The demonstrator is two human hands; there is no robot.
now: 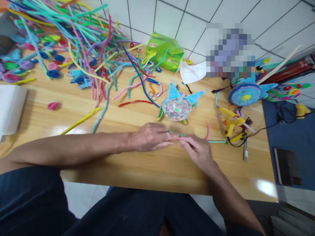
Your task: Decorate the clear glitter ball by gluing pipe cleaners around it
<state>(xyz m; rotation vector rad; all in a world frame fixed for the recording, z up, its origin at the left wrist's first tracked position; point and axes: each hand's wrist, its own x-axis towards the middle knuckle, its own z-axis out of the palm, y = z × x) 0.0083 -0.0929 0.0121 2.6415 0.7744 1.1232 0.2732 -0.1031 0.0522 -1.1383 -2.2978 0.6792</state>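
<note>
Keep L hand (150,136) steady, apparently pinching the pink stem (179,138) at thumb + fingertips, over the table (172,173), on the near side of the clear ball figure w/ blue ears (177,109). To shape fuzzy wire well, grip close to the bend, work in small turns, avoid crushing the fluff, prob. watch for sharp ends. Hold R hand (198,149) closed likewise, thumb vs. finger on same stem, almost touching L fingertips; anchor w/ one, bend w/ other. Can't tell if joined to the short pink length (208,130) just R of the knuckles.

Around, from L: note white box (12,106), pink coil (52,105), tangled stem pile (61,23) at back. Nr L forearm, spot yellow stem (81,121) and pale-blue stem (100,114); lift elbow to avoid dragging either. Further R, see red stem (135,103), scissors (154,97) amid stems, green pack (164,42) by the wall. Mind the ball figure, prob. easily knocked. Beyond R hand, avoid yellow glue gun (230,121) (can't tell if hot), slim cutter (245,150), blue disc figure (246,93), black cord (265,127).
</note>
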